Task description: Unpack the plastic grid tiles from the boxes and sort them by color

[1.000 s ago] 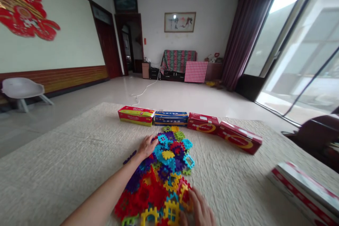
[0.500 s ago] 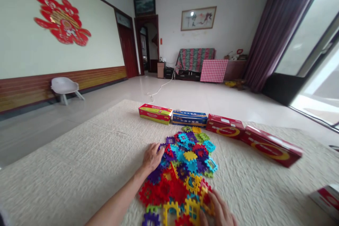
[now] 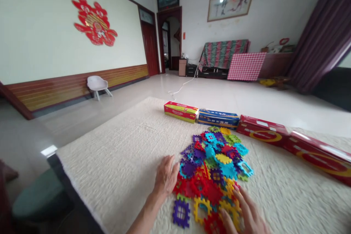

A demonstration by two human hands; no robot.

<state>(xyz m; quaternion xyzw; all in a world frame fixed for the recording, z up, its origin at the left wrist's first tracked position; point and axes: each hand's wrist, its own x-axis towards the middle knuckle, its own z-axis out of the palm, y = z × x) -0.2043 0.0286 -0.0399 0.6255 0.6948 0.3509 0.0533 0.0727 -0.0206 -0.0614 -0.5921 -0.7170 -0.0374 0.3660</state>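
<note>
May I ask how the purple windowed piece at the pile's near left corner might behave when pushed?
The purple piece is probably light, with its open window. Its crisp notched outline suggests stiff plastic. Lying flat, it would likely slide rather than roll, though the textured cover may drag.

A: Toothed pieces, material?
B: Plastic by look; smooth, slight sheen.
A: Cover beneath?
B: Cloth-like, matt, rough-textured.
A: The 4 boxes?
B: Printed card by look, smooth, some sheen.
A: Floor, curtain?
B: Floor smooth, glossy, reflective. Curtain matt cloth.
</note>
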